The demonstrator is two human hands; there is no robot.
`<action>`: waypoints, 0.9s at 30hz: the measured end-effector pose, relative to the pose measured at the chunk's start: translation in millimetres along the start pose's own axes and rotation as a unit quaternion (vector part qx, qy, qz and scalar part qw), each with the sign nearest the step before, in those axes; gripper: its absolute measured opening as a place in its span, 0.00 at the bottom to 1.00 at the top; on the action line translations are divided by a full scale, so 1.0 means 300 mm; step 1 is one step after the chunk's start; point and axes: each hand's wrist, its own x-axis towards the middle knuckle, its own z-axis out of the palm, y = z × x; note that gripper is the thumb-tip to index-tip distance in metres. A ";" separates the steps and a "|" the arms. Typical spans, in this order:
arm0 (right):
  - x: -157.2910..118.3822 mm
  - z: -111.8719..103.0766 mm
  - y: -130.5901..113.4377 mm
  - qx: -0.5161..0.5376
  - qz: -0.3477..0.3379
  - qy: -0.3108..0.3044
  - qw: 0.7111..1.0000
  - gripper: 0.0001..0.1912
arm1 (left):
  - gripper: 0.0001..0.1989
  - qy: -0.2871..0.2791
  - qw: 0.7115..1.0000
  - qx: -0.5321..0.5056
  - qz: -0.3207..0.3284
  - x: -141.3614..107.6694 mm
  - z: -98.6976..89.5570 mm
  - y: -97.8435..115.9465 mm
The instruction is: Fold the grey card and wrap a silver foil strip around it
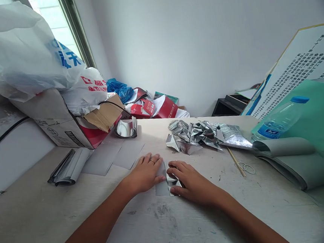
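Observation:
In the middle of the table a small sheet [162,187], grey on one side and shiny silver on the other, lies partly folded. My left hand [147,172] rests flat on its grey left part, fingers stretched out and thumb toward the fold. The silver flap [171,180] on the right curls up under my right hand [191,181], whose bent fingers and thumb hold it. Just beyond my hands is a heap of folded silver foil pieces [194,133]. Flat grey sheets [129,154] lie to the left of my left hand.
At left are a rolled grey bundle [71,167], a silver roll [126,128] and a cardboard box [57,123] under plastic bags [27,46]. Toward the right lie a thin stick [236,162], rubber bands [247,168], a plastic bottle [282,120] and folded grey sheets [304,165].

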 end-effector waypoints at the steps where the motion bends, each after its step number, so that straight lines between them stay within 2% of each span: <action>1: 0.001 0.000 0.001 0.000 -0.001 0.000 1.000 0.17 | 0.33 -0.001 1.000 -0.001 -0.001 0.000 -0.001 0.002; 27: 0.004 -0.004 0.002 -0.010 -0.002 -0.009 1.000 0.18 | 0.34 -0.026 0.999 0.016 -0.011 -0.010 -0.026 0.025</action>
